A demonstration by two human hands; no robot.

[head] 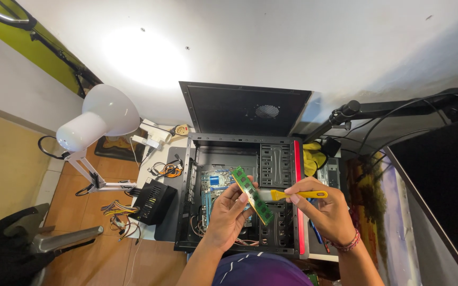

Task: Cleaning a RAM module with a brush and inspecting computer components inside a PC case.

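Fingers of left hand pinch tilted memory stick upward.

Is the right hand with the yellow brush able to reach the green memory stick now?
Probably yes: the right hand holds the yellow brush with its bristles at the green memory stick, which the left hand holds up; nothing stands between.

Open computer case lying on the desk, side panel propped behind it against the wall. Above the case, left hand holds a memory stick; right hand sets a brush against it. Power supply sits left of the case, desk lamp further left, monitor at right.
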